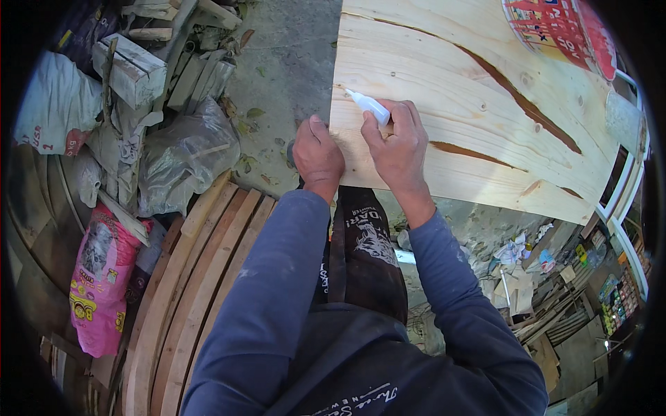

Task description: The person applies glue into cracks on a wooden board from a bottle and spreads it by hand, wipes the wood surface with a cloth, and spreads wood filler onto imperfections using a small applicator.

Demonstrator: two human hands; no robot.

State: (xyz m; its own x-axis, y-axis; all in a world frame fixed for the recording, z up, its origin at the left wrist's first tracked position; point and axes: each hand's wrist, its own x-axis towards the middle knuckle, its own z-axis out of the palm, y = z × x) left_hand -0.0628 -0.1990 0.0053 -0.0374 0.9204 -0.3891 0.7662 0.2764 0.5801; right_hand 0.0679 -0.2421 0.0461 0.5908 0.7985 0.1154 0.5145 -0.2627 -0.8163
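A pale wooden board stretches in front of me, marked with long brown streaks. My right hand pinches a small white glue bottle with a pointed nozzle. The bottle is tilted, and its tip points at a small dark mark near the board's left edge; I cannot tell whether it touches the wood. At that same edge, close to the near corner, my left hand is closed with the thumb up. Its curled fingers are mostly hidden, and so is anything inside them.
A red bucket stands on the board's far right. Wood scraps, a clear plastic bag and a pink sack lie to the left. Long planks lean beside my left arm. White metal bars run along the right.
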